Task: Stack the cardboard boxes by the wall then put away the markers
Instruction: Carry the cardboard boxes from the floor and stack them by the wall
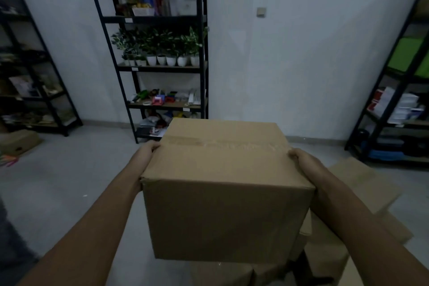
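Observation:
A taped brown cardboard box (pixel 222 183) is held up in front of me, above the floor. My left hand (pixel 145 154) grips its left side with the thumb over the top edge. My right hand (pixel 306 162) grips its right side the same way. More cardboard boxes (pixel 362 195) lie on the floor below and to the right, partly hidden by the held box. Another box (pixel 19 140) sits at the far left on the floor. Colourful markers (pixel 8 160) lie on the floor at the left edge.
A white wall (pixel 290 65) stands ahead. A black shelf rack (pixel 160 53) with potted plants and small items stands against it. More racks stand at the left (pixel 30 76) and right (pixel 399 100). Grey floor (pixel 69 181) lies open between them.

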